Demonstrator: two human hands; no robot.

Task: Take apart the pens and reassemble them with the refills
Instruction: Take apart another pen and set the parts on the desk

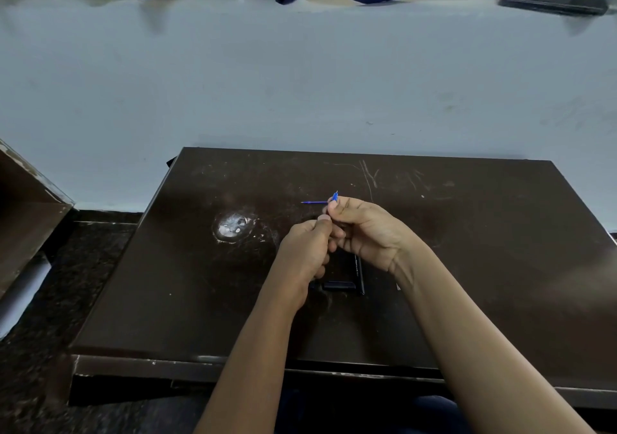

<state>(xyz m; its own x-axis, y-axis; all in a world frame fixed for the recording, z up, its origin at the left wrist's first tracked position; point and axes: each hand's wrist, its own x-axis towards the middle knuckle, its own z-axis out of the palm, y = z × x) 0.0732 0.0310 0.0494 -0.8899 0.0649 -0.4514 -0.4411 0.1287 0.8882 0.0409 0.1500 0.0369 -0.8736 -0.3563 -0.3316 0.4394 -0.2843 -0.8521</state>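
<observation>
Right hand [364,230]: pinches blue tip [335,196] — refill [314,202] juts to 9 o'clock
Left hand [309,250]: curled, touching right hand — grip unclear

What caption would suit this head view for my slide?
Over a dark brown table, the right hand pinches a thin blue pen refill beside the left hand.

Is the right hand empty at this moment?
No, the right hand pinches a blue pen part that sticks up above it.
</observation>
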